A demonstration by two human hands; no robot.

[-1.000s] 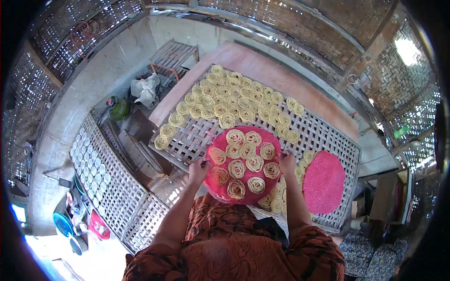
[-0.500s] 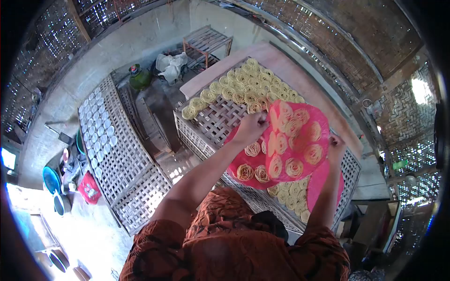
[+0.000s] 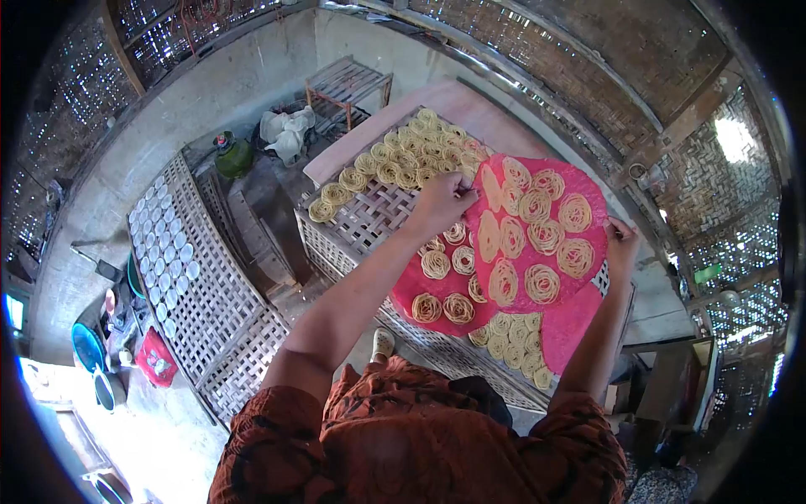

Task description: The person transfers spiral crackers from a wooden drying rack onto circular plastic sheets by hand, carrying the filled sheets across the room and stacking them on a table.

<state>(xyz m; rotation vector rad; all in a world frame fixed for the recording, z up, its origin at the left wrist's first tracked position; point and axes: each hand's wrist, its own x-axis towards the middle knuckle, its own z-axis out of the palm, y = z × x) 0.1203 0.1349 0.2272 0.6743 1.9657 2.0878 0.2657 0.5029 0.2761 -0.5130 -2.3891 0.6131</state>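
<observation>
I hold a round pink sheet (image 3: 564,191) by its edges, tilted up above a woven bamboo rack. Several pale yellow coiled noodle nests (image 3: 542,284) lie across its face. My left hand (image 3: 445,206) pinches the sheet's left edge. At the right edge, my right hand (image 3: 620,242) grips it, with the fingertips partly hidden. Below and left, a second pink sheet (image 3: 443,317) bears more coils, partly covered by the held one. Another pink piece (image 3: 571,336) shows beneath my right forearm. Rows of bare coils (image 3: 395,151) lie on the bamboo rack (image 3: 369,223).
To the left stands another woven rack (image 3: 231,315) with small round whitish pieces (image 3: 159,244) on it. Behind are a green gas cylinder (image 3: 233,155), a white bag (image 3: 287,133) and a slatted wooden stand (image 3: 348,82). A red bag (image 3: 156,357) sits at far left.
The held pink sheet has spread flatter and wider, its coils facing me more fully. My right hand has moved right and up, and the view has shifted slightly.
</observation>
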